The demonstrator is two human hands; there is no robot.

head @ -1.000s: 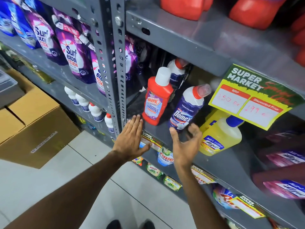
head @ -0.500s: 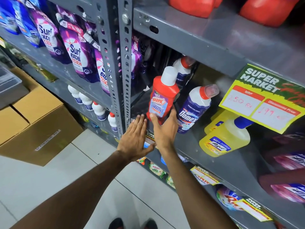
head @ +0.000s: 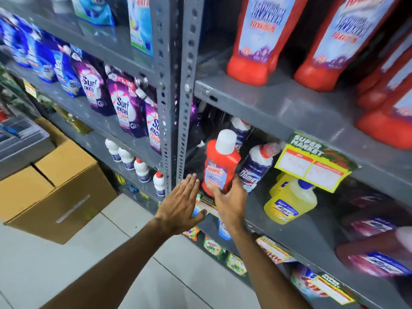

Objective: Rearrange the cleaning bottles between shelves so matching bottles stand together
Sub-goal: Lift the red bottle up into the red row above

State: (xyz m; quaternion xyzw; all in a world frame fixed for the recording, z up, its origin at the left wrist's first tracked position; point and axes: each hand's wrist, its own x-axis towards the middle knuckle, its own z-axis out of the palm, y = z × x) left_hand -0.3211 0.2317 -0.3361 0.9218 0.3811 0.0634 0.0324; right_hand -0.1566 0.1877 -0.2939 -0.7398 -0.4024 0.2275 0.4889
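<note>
Gripping red Harpic bottle, right hand, base hidden

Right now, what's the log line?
right hand: grips red Harpic bottle | left hand: open, empty | red bottles: shelf above

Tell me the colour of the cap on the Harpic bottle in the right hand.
White; the head view shows the cap clearly.

Bright, even light; blurred, warped edges
</note>
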